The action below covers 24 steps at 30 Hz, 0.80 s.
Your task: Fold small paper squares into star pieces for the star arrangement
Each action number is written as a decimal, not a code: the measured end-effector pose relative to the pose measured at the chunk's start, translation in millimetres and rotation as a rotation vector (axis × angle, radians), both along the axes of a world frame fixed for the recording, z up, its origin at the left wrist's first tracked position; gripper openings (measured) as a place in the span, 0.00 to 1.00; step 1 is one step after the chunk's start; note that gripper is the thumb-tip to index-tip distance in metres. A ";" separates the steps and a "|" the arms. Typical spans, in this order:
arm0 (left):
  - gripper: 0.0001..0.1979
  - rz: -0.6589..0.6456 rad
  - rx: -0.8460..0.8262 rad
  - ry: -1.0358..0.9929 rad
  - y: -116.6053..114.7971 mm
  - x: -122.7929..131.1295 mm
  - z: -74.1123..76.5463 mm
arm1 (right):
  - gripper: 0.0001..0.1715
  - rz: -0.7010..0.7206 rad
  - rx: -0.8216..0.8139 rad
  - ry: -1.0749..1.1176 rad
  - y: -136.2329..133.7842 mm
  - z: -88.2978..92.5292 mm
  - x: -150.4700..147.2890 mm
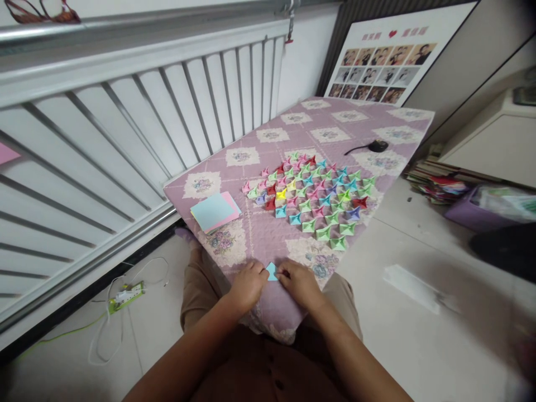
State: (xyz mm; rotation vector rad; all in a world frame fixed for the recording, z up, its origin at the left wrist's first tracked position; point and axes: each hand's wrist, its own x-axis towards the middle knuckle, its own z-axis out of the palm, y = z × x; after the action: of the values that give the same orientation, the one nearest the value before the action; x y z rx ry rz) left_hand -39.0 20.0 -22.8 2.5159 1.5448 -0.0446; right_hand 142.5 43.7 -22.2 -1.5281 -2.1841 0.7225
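Observation:
Between my two hands lies a small folded piece of light blue paper at the near corner of the table, its top coming to a point. My left hand grips its left edge with fingers bent together. On the opposite edge, my right hand pinches the paper between thumb and fingers. Just beyond stand rows of several small folded paper pieces in green, blue, pink, red, yellow and purple. A stack of square coloured paper, light blue on top, rests to the left.
A floral cloth covers the table. Toward the back lies a black object with a cord. A white radiator runs along the left, and a photo board leans behind. Beside the table are a power strip and a purple bin.

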 end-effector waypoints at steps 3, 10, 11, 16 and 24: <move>0.08 -0.011 0.024 0.005 -0.7 -0.7 -1.9 | 0.05 0.009 0.016 0.071 -1.9 -1.5 2.2; 0.09 -0.019 0.087 -0.027 -2.6 -4.0 -9.1 | 0.12 0.039 0.059 -0.047 -11.5 -1.8 -3.1; 0.09 -0.023 0.089 -0.028 -2.2 -4.5 -10.8 | 0.13 0.049 0.071 -0.075 -12.1 -2.1 -4.0; 0.10 -0.026 0.096 -0.047 -0.4 -6.5 -16.7 | 0.15 0.099 0.078 -0.169 -8.4 -3.0 -5.8; 0.09 0.009 0.062 -0.170 -1.9 -9.6 -10.0 | 0.12 0.150 0.107 -0.223 -2.3 -1.2 -5.6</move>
State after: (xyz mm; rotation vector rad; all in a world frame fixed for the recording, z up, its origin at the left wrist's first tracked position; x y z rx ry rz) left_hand -48.6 18.1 -32.8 2.4856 1.5115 0.2155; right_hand 136.9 41.4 -23.4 -1.4632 -2.4795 0.4904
